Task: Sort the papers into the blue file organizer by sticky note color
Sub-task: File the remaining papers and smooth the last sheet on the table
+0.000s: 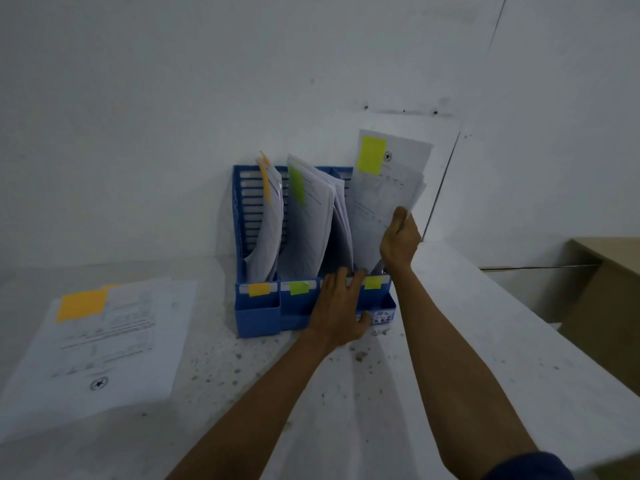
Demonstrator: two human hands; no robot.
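Note:
The blue file organizer (258, 311) stands against the wall with three slots, tagged orange, green and yellow from left to right. Papers with orange notes fill the left slot, green-noted papers (308, 216) the middle one. My right hand (400, 242) grips a sheet with a yellow sticky note (388, 178) by its right edge, its lower end inside the right slot. My left hand (341, 306) rests flat on the organizer's front, fingers spread over the divider between the middle and right slots. A stack of papers topped by an orange note (100, 341) lies on the table at the left.
The white speckled table (346, 393) runs to a right edge beyond my right arm. A white wall rises directly behind the organizer. A wooden cabinet (602, 289) stands lower at the far right.

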